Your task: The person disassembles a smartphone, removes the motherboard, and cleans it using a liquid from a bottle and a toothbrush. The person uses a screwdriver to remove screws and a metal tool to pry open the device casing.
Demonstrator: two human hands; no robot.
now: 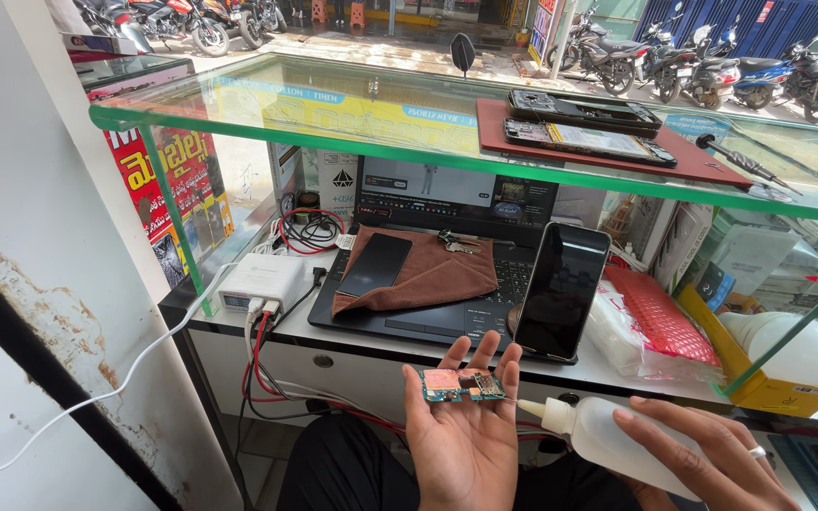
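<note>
Phone-repair counter, viewed from above a seated person's lap. Nearest, the left hand [461, 440] is lying palm-up, fingers released, cradling a small circuit board [461, 385]. The right hand [702, 454] is grasping a white squeeze bottle [598, 437], its nozzle pointing at the board's edge without touching. Applying liquid looks under way; steady aim is needed. Beyond, a dark phone [561, 290] is leaning against a laptop [437, 255].
</note>
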